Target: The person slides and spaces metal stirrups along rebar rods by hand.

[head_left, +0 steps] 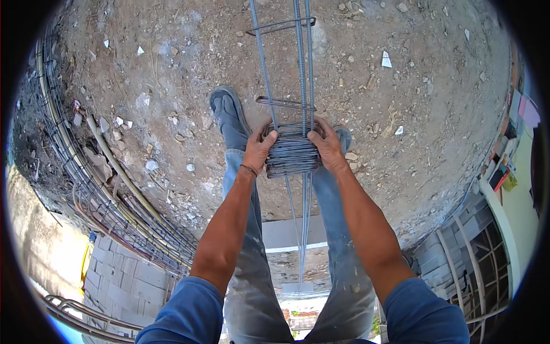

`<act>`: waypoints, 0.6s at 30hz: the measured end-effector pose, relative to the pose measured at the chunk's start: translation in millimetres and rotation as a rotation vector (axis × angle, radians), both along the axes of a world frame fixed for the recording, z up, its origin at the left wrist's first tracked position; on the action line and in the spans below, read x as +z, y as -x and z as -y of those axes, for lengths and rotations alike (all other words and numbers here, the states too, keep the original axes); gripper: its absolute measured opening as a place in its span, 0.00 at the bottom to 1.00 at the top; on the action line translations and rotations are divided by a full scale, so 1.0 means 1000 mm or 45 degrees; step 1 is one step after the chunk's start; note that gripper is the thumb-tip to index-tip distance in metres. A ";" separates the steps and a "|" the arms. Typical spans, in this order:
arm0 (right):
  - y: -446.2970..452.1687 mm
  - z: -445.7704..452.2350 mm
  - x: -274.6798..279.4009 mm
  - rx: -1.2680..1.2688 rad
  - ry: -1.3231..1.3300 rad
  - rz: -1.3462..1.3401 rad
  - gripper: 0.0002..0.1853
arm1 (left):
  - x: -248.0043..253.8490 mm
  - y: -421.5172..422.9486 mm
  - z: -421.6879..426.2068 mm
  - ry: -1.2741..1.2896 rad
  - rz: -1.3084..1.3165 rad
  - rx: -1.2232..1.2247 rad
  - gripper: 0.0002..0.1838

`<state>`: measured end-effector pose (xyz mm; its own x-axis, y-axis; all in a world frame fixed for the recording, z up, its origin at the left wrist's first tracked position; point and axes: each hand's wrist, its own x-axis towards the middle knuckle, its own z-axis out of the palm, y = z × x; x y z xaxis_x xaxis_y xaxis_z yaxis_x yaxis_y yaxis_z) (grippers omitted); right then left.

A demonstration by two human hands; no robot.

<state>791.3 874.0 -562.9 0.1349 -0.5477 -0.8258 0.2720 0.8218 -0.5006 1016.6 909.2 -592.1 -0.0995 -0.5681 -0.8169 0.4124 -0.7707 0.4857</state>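
A tight stack of bent steel stirrups [291, 156] sits around several long rebar rods [300, 63] that run away from me between my legs. My left hand [259, 148] is closed on the stack's left side, thumb on top. On the opposite side my right hand [329, 148] grips the same stack, its fingers partly hidden behind the edge. Two single stirrups stand apart farther up the rods: a nearer one [285, 104] just beyond my hands and a farther one [281, 26] near the top of the view.
Long rebar cages [60, 132] and a pole [114, 157] lie along the left. Grey blocks [132, 275] are piled at lower left. White shards [386, 59] dot the dirt ground. My sandalled left foot [226, 106] stands beside the rods.
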 end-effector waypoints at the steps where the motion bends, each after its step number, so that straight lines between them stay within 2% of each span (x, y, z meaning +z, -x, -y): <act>1: 0.001 -0.019 0.007 0.024 -0.069 0.005 0.39 | 0.008 0.000 -0.020 -0.056 -0.002 -0.063 0.40; 4: 0.009 -0.089 0.016 0.094 -0.290 0.010 0.41 | 0.026 0.000 -0.092 -0.284 -0.060 -0.250 0.41; 6: 0.020 -0.130 0.017 0.118 -0.375 0.022 0.42 | 0.020 0.001 -0.150 -0.424 -0.071 -0.509 0.49; 8: 0.029 -0.143 0.013 0.561 -0.469 0.016 0.39 | 0.026 0.008 -0.157 -0.446 0.003 -0.984 0.61; 9: 0.035 -0.136 0.013 0.670 -0.537 0.082 0.44 | 0.024 0.010 -0.151 -0.470 -0.020 -0.980 0.65; 10: 0.036 -0.129 0.011 0.671 -0.542 0.082 0.44 | 0.021 0.013 -0.146 -0.494 -0.044 -0.976 0.70; 12: 0.030 -0.099 0.007 0.560 -0.160 -0.306 0.53 | -0.004 0.019 -0.126 -0.159 0.509 -0.603 0.70; 14: 0.018 -0.036 0.014 0.257 -0.056 -0.221 0.55 | 0.003 0.010 -0.046 0.104 0.350 -0.154 0.65; 16: 0.005 0.022 0.021 0.113 0.178 -0.200 0.50 | 0.005 0.004 0.026 0.313 0.283 0.043 0.55; 17: 0.002 0.041 0.013 0.110 0.186 -0.198 0.50 | 0.000 0.001 0.051 0.322 0.285 0.043 0.55; 18: -0.002 0.059 0.005 0.140 0.237 -0.195 0.46 | -0.005 -0.002 0.074 0.289 0.170 0.035 0.50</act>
